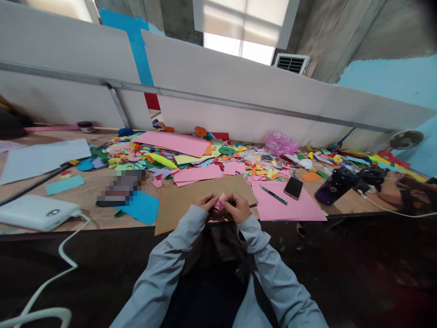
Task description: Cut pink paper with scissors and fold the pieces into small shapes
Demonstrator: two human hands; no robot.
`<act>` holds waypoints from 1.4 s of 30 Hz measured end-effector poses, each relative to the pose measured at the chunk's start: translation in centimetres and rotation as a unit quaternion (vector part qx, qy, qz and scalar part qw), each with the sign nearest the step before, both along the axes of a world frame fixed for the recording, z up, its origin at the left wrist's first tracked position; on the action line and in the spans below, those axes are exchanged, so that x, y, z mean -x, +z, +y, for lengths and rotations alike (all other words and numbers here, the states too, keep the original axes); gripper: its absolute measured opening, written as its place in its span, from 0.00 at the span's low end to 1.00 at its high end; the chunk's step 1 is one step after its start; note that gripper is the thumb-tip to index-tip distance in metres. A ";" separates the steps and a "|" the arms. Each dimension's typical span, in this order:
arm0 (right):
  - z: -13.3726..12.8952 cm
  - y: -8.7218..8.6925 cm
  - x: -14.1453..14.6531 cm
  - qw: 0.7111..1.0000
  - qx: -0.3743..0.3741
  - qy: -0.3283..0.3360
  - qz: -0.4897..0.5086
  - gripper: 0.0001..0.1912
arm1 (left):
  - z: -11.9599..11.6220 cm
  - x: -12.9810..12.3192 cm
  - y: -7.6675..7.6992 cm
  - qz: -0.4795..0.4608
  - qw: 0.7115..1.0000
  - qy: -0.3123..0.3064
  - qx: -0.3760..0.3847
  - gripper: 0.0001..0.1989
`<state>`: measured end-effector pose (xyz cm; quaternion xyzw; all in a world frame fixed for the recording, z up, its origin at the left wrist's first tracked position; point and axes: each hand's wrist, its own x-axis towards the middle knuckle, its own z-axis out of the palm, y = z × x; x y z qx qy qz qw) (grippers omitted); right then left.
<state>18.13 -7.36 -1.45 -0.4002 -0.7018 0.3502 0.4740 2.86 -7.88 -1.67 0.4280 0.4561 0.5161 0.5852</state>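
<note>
Between my two hands is a small folded piece of pink paper (pixel 220 202), held over the front edge of a brown cardboard sheet (pixel 180 200). My left hand (pixel 205 201) pinches its left side, and my right hand (pixel 238 207) pinches its right side with thumb and finger. Part of the folded paper is hidden by the fingertips. Just right of my right hand lies a large pink sheet (pixel 303 207) with a green pen (pixel 273 194) and a phone (pixel 293 187) on it. Cut pink paper strips (pixel 198 174) lie behind the cardboard.
Colourful paper scraps (pixel 136 155) are heaped along the back of the table. At left are a white power bank (pixel 37 212) with a cable, a blurred-out dark object (pixel 121 187) and a blue sheet (pixel 141 207). A dark bottle (pixel 334 186) and another person's arm (pixel 392 193) are at right.
</note>
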 end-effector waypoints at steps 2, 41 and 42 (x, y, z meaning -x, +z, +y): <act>0.0 0.0 0.0 1.000 0.001 -0.001 -0.006 0.09 | -0.1 0.0 0.2 0.000 1.000 -0.004 0.000 0.24; 0.6 -0.8 -0.3 0.992 0.084 0.049 0.084 0.14 | -0.2 0.0 0.4 -0.007 0.996 0.085 -0.033 0.19; 0.5 -0.7 -0.3 0.991 0.087 0.061 0.081 0.13 | -0.2 0.0 0.4 -0.009 0.996 0.087 -0.033 0.20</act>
